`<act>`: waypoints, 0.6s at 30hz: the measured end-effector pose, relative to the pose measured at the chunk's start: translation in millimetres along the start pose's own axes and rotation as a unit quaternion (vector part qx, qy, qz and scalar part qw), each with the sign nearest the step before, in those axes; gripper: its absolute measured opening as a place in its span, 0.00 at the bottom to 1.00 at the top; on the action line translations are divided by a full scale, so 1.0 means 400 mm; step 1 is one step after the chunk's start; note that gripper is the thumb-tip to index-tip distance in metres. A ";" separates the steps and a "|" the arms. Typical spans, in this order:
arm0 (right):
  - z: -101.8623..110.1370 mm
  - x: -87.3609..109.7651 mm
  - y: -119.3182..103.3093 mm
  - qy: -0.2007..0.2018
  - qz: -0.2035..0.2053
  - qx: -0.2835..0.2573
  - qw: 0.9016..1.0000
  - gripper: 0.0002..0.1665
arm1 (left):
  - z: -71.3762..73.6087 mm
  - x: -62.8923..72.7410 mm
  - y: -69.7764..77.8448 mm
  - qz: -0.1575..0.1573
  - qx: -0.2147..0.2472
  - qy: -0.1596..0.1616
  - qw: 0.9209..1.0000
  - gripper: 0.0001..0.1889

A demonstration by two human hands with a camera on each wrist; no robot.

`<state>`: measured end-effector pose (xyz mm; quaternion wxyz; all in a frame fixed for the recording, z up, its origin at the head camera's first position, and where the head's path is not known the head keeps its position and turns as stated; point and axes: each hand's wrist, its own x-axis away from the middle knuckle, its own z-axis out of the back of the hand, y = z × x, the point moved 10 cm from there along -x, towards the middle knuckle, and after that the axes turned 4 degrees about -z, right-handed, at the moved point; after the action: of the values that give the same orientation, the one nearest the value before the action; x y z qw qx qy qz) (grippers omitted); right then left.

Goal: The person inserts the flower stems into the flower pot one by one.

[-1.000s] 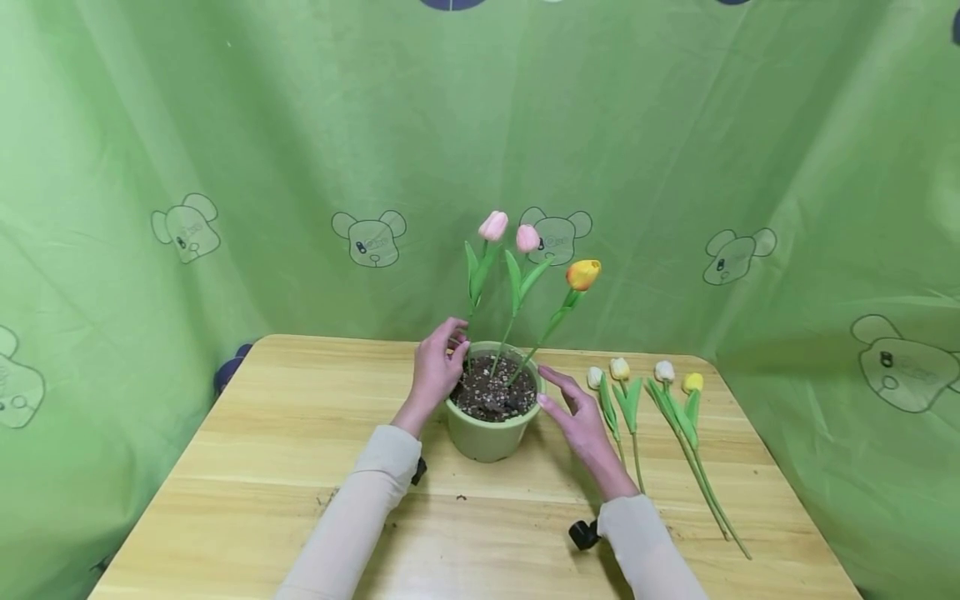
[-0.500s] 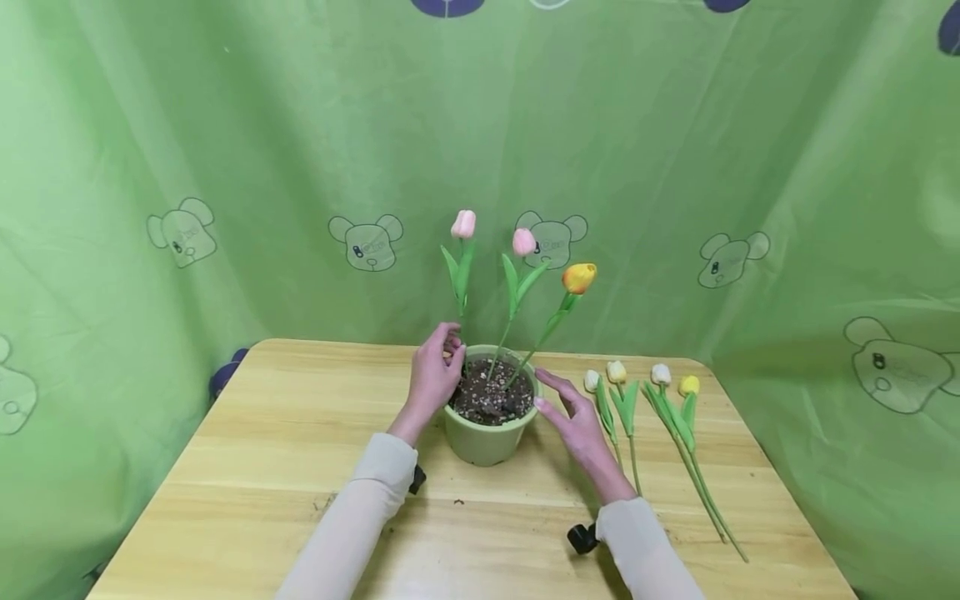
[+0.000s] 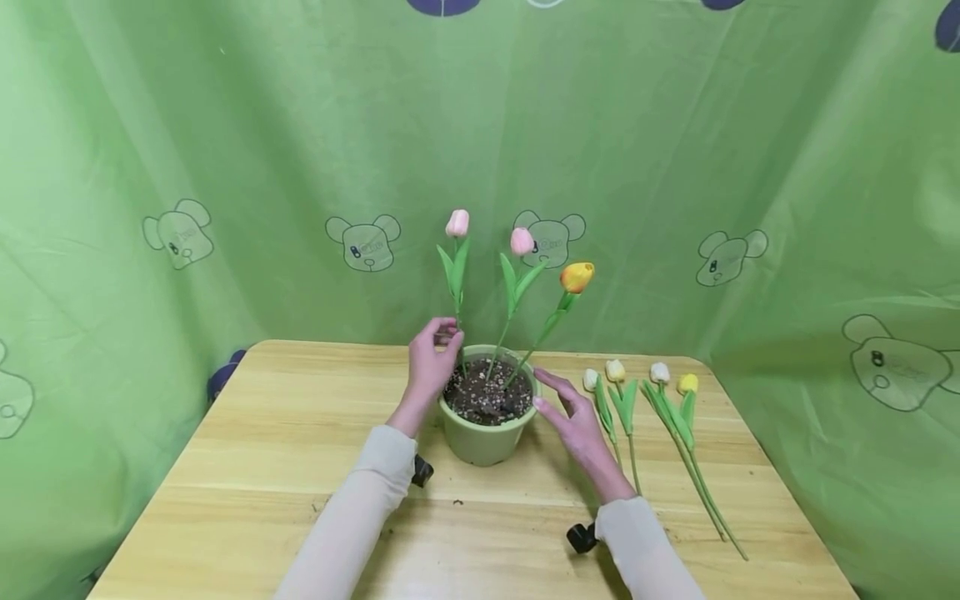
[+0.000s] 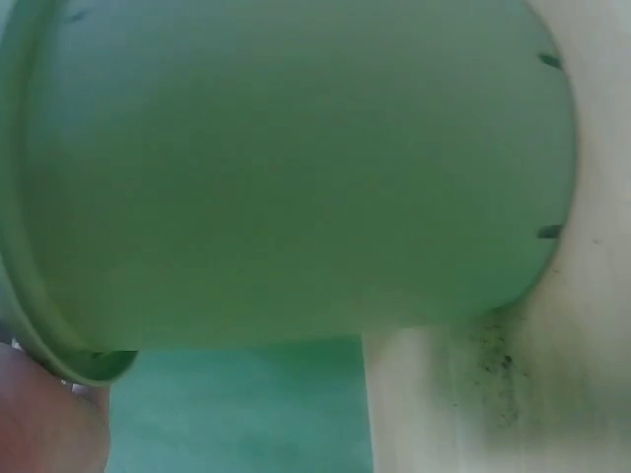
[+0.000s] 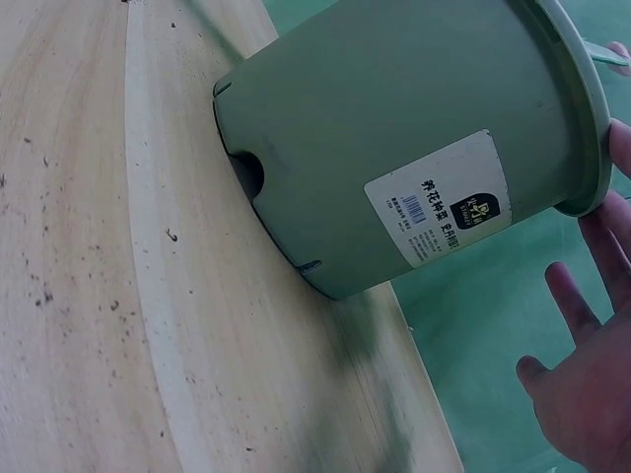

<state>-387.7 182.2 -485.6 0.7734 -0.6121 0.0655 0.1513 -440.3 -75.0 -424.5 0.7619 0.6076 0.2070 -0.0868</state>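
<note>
Near the table's middle stands a light green flowerpot (image 3: 483,442) filled with dark soil (image 3: 487,402). Three tulips rise from it: a pink tulip (image 3: 457,222) on the left, another pink tulip (image 3: 522,242) in the middle and an orange-yellow tulip (image 3: 577,277) leaning right. My left hand (image 3: 431,360) pinches the left pink tulip's stem just above the pot's rim; in the left wrist view the pot hides most of this hand. On the other side, my right hand (image 3: 576,423) touches the rim with spread fingers, as the right wrist view (image 5: 592,384) also shows.
Right of the pot, several loose tulips lie on the wooden table (image 3: 247,467), among them a white tulip (image 3: 660,372) and a yellow tulip (image 3: 687,383). Soil crumbs are scattered on the tabletop. A green curtain (image 3: 285,125) hangs behind and along both sides.
The left pink tulip has swung left, away from the middle one, and now stands nearly upright. My left hand has risen slightly along its stem. My right hand stays at the rim.
</note>
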 end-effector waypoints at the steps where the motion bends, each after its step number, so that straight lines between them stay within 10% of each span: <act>1: 0.001 0.000 -0.001 0.000 0.000 0.001 1.000 0.29 | 0.002 -0.004 0.003 0.002 0.000 0.001 1.000 0.15; 18: -0.003 0.004 -0.004 0.000 -0.005 -0.006 1.000 0.29 | -0.001 -0.007 -0.001 0.001 0.001 0.012 1.000 0.14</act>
<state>-385.6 180.8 -485.0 0.7702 -0.6173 0.0612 0.1483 -443.0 -75.0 -423.9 0.7584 0.6099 0.2159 -0.0789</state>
